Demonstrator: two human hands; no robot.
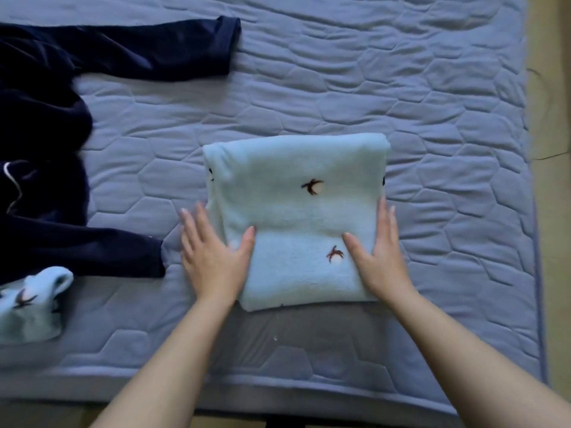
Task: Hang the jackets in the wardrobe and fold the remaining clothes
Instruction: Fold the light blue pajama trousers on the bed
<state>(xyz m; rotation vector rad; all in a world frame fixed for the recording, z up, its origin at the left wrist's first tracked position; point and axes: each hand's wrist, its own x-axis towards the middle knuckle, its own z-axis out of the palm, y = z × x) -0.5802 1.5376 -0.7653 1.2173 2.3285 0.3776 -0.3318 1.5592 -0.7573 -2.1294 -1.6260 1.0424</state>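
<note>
A light blue fleece garment (pixel 296 211) with small dark bird prints lies folded into a rectangle in the middle of the bed. My left hand (pixel 213 257) lies flat at its left edge, thumb on top of the fabric and fingers straight on the bed beside it. My right hand (pixel 378 254) lies flat along its right edge, thumb on the fabric and fingers straight. A dark navy garment (pixel 61 149) is spread unfolded at the left, one sleeve reaching toward the middle. A second light blue printed piece (pixel 31 304) lies crumpled at the lower left.
The bed's blue quilted cover (pixel 401 103) stretches out behind and to the right of the folded garment. Its right edge borders a beige floor (pixel 553 211). The near edge of the bed (pixel 278 393) runs across the bottom.
</note>
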